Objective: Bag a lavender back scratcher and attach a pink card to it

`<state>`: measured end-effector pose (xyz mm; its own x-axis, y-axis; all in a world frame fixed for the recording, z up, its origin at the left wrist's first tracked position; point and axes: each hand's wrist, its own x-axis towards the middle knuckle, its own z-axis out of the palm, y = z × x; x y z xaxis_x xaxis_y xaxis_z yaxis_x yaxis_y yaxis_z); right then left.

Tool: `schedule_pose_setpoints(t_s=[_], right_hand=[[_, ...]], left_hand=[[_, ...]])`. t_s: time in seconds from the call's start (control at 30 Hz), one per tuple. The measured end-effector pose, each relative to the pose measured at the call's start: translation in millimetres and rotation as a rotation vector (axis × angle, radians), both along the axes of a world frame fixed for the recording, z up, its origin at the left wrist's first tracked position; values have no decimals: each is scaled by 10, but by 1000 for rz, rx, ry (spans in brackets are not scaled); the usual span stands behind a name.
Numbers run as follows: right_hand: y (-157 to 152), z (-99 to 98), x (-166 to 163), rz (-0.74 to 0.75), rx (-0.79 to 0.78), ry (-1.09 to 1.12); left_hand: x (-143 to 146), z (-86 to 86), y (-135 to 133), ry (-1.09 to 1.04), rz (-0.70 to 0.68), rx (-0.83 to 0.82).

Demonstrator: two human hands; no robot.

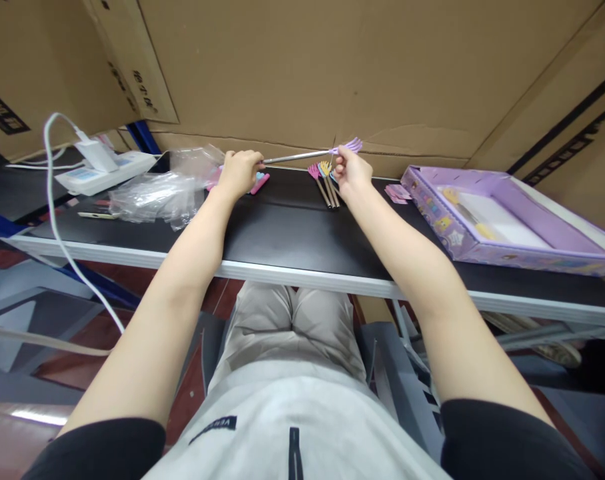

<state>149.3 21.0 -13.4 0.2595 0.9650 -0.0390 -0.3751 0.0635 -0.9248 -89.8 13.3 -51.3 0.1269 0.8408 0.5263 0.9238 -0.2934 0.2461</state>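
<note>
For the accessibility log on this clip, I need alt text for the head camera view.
Seen from above, a seated person's left hand and right hand hold a thin telescopic rod with a purple hand-shaped tip stretched between them over a black table. Similar rods lie beside the right hand, clear plastic bags to the left, and a purple box to the right.

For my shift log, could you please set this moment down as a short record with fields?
left hand: left hand grips the handle end of a telescopic silver rod with a purple hand-shaped tip
right hand: right hand pinches the rod near its purple tip
rod: stretched level between the hands, above the black tabletop
near right hand: bundle of small coloured hand-tipped sticks lying on the tabletop
right side: open purple cardboard box
left side: crumpled clear plastic bags, white charger with cable
</note>
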Motion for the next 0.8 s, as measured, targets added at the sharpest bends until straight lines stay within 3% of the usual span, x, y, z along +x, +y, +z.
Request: schedule_pose_setpoints(t_s=[0.13, 0.27, 0.47, 0.8], right_hand=[[-44, 117, 176, -28, -14, 19], [7, 109, 274, -49, -5, 23], [125, 147, 672, -233, 8, 50], [12, 294, 1198, -462, 37, 231]], left_hand=[[70, 4, 22, -16, -53, 26], [67, -33, 73, -17, -78, 23], [-138, -114, 106, -46, 12, 46], [-356, -111, 85, -38, 122, -2]])
